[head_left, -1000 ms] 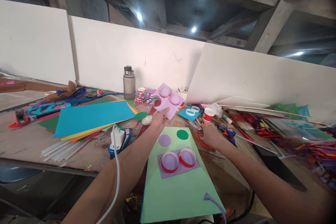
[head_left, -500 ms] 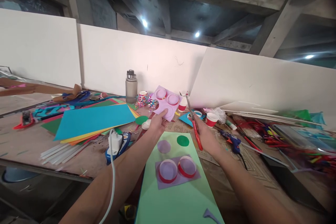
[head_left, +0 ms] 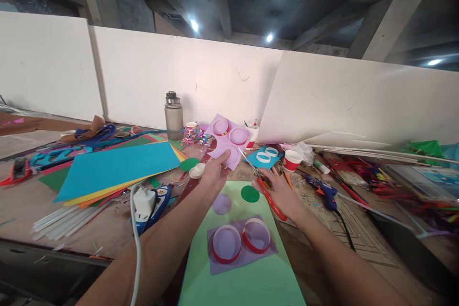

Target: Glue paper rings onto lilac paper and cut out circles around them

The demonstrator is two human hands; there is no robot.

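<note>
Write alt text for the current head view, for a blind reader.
The left hand holds up a purple paper sheet bearing two rings; the right hand holds red-handled scissors beside its edge. Below lies a light-green sheet with two red-and-white rings on a purple piece; a water bottle stands behind.

The left hand (head_left: pixel 215 170) holds purple paper (head_left: pixel 225 142); the right hand (head_left: pixel 282 194) grips red-handled scissors (head_left: pixel 266 193).

Both bare forearms (head_left: pixel 163 236) stretch forward, converging; the left hand (head_left: pixel 215 172) pinches with thumb uppermost, the right hand (head_left: pixel 283 193) curls into a grip.
</note>
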